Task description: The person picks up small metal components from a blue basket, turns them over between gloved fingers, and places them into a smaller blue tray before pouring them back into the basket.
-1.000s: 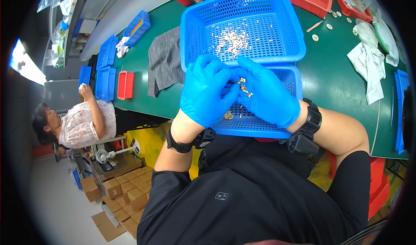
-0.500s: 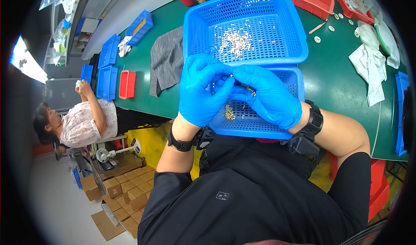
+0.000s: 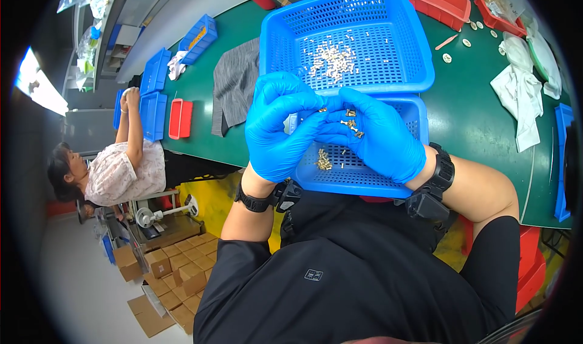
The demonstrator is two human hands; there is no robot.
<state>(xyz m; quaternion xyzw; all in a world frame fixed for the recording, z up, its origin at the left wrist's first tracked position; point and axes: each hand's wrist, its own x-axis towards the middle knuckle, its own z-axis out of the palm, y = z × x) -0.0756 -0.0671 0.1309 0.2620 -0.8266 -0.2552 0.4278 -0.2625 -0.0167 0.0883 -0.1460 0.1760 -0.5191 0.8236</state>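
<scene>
My left hand [image 3: 273, 131], in a blue glove, pinches a small brass-coloured metal piece [image 3: 322, 109] between thumb and fingertips. Beside it, my right hand [image 3: 392, 140], gloved the same way, is cupped palm up with several small brass-coloured pieces [image 3: 351, 124] lying in the palm and against the fingers. Both hands hover over the nearer blue perforated basket [image 3: 418, 110], where a little heap of brass-coloured pieces [image 3: 323, 160] lies. In the larger blue basket [image 3: 425, 58] beyond, many small whitish pieces [image 3: 333, 60] are scattered and heaped.
A grey cloth [image 3: 235, 86] lies left of the baskets on the green table [image 3: 461, 107]. Red trays [image 3: 437, 3] stand at the back right, near a white cloth [image 3: 516, 95]. At the left, another person [image 3: 124, 171] works by blue bins [image 3: 152, 114] and a red tray [image 3: 180, 119].
My right hand has opened out from the left, showing the pieces in its palm. My left fingertips have drawn slightly left and down. The other person's hands have moved upward in the picture.
</scene>
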